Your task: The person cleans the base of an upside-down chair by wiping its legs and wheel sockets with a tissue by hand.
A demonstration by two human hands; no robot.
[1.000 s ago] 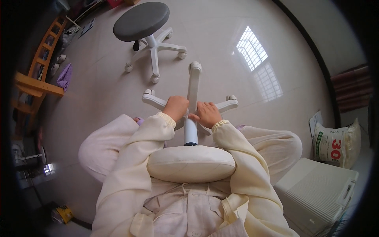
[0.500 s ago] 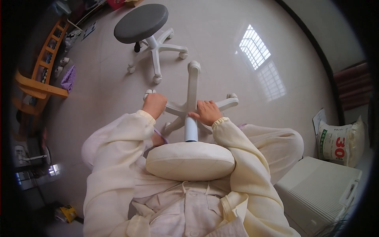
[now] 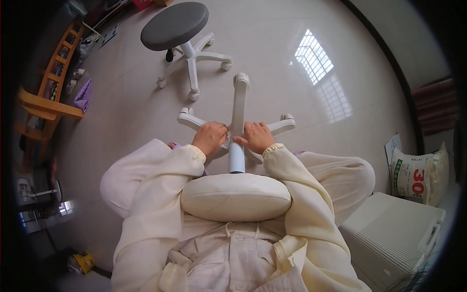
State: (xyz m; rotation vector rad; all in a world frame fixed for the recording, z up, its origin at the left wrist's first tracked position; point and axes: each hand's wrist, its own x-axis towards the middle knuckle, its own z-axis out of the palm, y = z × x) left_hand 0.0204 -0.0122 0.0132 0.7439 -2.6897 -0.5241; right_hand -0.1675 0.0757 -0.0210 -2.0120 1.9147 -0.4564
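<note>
A stool (image 3: 237,197) is tipped — its base (image 3: 239,104) is clasped by the right hand (image 3: 258,137); the left hand (image 3: 210,137) is curled there, grip unclear.

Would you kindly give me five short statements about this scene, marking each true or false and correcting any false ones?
1. The right hand touches the white base. True.
2. The grey stool lies on its side. False: the grey stool stands upright.
3. The cream seat appears below the white base in the picture. True.
4. The left hand rests on the cream seat. False: the left hand is at the white base.
5. The sack is at the picture's right. True.
</note>
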